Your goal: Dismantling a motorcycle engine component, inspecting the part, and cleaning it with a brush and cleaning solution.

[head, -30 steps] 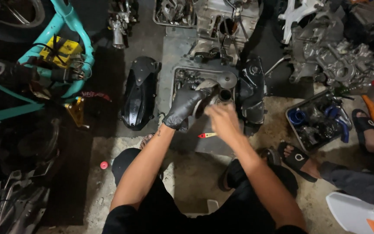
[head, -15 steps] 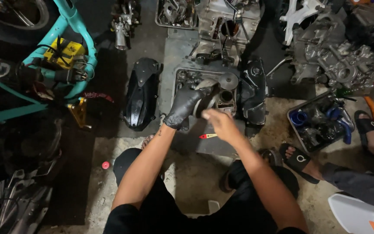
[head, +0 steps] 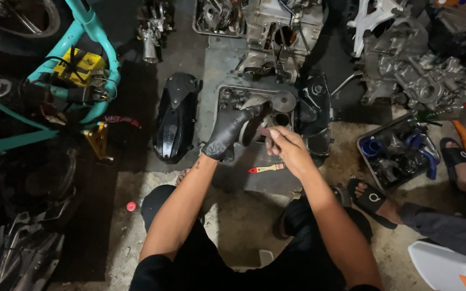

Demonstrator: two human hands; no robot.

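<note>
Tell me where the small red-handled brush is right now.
In the head view the red-handled brush lies on the floor slab just below the right hand, in front of the open engine case.

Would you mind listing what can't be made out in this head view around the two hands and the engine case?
- Head view: what the bare right hand pinches; its own fingers cover it.
- Head view: the dark part under the gloved left hand; glove and shadow hide its shape.
- Head view: inside of the open engine case; both hands block it.
- Head view: contents of the parts tray; too small and dim.
</note>
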